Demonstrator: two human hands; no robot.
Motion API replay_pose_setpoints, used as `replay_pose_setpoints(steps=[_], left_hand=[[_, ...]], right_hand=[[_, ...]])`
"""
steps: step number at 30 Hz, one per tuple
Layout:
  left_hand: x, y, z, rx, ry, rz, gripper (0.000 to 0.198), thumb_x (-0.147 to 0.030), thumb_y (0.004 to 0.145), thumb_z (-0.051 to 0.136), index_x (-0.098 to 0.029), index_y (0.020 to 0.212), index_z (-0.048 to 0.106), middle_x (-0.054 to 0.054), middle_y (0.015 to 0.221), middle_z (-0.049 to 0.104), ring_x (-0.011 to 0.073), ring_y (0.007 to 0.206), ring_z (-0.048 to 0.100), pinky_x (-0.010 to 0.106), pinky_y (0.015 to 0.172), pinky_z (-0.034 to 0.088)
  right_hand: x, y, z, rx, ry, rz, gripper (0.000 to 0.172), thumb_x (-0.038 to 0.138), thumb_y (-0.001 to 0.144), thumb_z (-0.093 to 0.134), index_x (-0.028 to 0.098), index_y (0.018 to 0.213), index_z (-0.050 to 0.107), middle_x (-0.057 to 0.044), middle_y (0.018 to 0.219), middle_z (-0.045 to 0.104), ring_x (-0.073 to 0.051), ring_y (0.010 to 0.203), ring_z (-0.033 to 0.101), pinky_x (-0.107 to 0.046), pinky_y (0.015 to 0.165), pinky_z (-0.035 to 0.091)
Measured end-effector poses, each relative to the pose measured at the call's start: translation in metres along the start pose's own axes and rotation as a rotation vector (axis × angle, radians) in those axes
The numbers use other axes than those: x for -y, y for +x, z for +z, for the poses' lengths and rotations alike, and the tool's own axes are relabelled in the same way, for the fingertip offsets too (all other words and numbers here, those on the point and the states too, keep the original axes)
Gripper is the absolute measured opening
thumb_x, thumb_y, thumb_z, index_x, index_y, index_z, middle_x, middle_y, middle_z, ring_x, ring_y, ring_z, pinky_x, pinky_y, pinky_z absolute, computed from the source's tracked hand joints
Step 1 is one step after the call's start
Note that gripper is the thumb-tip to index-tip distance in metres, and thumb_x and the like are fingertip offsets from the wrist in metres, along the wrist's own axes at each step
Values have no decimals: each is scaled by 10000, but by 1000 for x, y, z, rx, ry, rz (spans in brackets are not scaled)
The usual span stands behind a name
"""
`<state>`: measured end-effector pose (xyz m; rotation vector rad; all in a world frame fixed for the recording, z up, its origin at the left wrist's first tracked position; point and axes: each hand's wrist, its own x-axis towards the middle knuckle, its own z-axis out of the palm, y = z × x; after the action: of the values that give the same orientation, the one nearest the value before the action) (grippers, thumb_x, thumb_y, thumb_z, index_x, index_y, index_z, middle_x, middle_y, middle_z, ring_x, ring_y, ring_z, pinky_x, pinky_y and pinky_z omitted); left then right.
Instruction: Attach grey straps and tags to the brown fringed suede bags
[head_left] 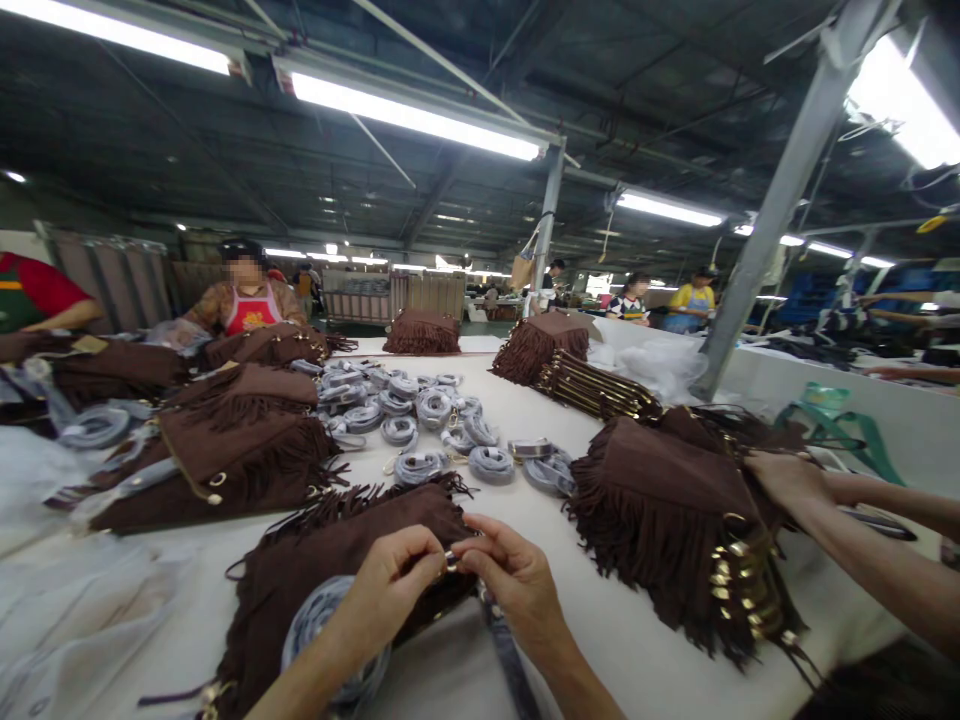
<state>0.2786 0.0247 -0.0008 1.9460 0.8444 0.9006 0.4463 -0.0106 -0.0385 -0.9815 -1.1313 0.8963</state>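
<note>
A dark brown fringed bag (337,545) lies on the table in front of me. My left hand (401,580) and my right hand (514,580) meet over its right edge, fingers pinched on a small gold metal fitting (451,562). The fingers cover much of the fitting, so I cannot make out its exact kind. A dark strap (508,650) in clear plastic hangs down below my right hand. Under my left forearm, a coiled plastic-wrapped strap (319,610) rests on the bag.
Several wrapped strap coils (491,463) lie beyond the bag. Stacked fringed bags stand left (247,440) and right (667,490), where a co-worker's hand (791,480) touches them. Another person (251,300) works across the table. Plastic sheeting (82,620) lies at left; a metal post (780,210) rises at right.
</note>
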Motion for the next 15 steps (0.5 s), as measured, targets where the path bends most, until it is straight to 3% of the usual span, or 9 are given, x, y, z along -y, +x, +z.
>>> replay_pose_setpoints(steps=[3, 9, 15], left_hand=[[4, 0, 1, 6, 50, 27, 274, -354, 841, 485, -174, 651, 570, -11, 641, 539, 144, 639, 476, 231, 610, 374], [8, 1, 4, 13, 104, 67, 280, -323, 838, 469, -184, 596, 486, -30, 603, 470, 129, 604, 428, 223, 570, 324], [2, 0, 1, 35, 201, 88, 247, -267, 806, 429, -186, 579, 486, -14, 610, 498, 137, 609, 452, 232, 576, 323]], right_hand=[[-4, -1, 1, 15, -28, -13, 440, 476, 685, 788, 217, 1035, 727, -53, 811, 772, -203, 685, 690, -323, 698, 563], [-14, -1, -1, 39, -115, -11, 434, 471, 711, 762, 209, 1055, 724, -64, 829, 771, -120, 443, 558, -218, 381, 420], [-13, -3, 1, 77, -133, -54, 357, 462, 745, 741, 201, 988, 718, -55, 805, 770, -190, 624, 679, -278, 556, 556]])
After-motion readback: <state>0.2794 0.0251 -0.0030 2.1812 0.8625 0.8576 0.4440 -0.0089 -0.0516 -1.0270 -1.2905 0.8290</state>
